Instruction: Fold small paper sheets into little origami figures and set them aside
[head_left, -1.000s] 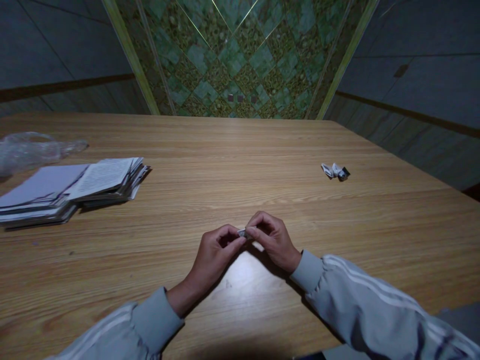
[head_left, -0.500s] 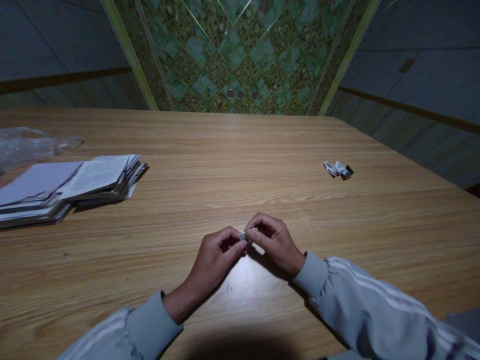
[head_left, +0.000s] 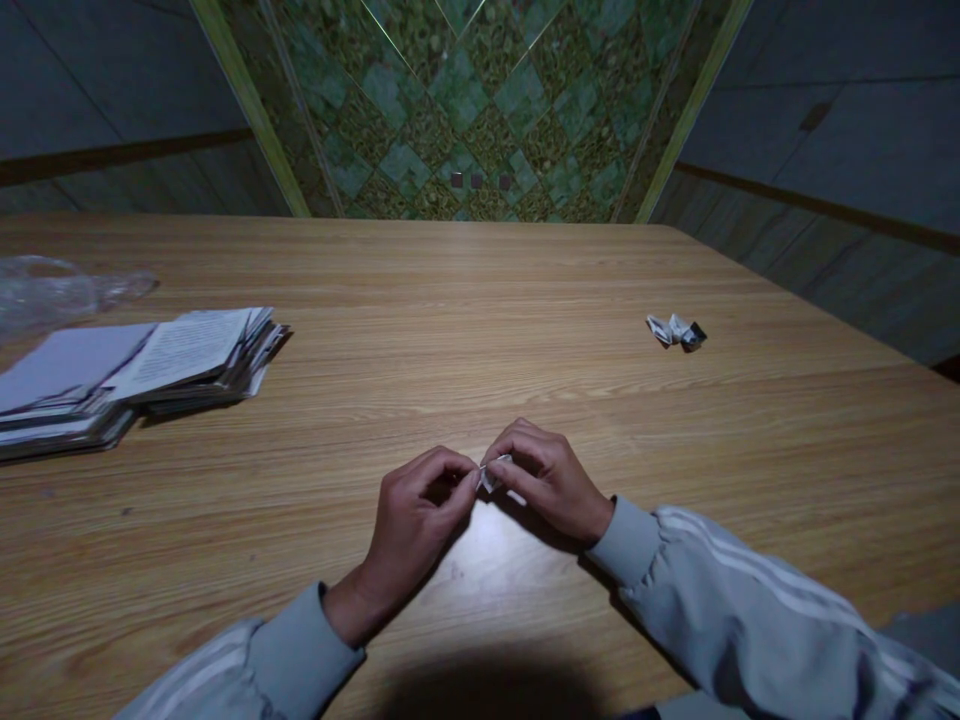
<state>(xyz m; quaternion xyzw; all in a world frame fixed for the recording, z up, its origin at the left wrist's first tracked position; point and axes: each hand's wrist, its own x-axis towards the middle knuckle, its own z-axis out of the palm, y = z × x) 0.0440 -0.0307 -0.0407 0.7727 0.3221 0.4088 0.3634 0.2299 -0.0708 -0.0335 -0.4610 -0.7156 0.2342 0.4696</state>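
My left hand [head_left: 420, 510] and my right hand [head_left: 544, 480] meet low over the middle of the wooden table [head_left: 480, 300]. Both pinch one small folded piece of paper [head_left: 493, 472], whitish with dark print. The fingers of each hand are curled round it, so most of the paper is hidden. Grey sleeves with white stripes cover both forearms.
A fanned stack of printed paper sheets [head_left: 142, 365] lies at the left. Behind it sits crumpled clear plastic [head_left: 56, 290]. A small folded paper figure [head_left: 676, 331] rests at the right. Beyond the table's far edge is a green patterned floor.
My hands stay together in the same spot. The fingers have shifted slightly on the small paper, which now sticks up a little more between them.
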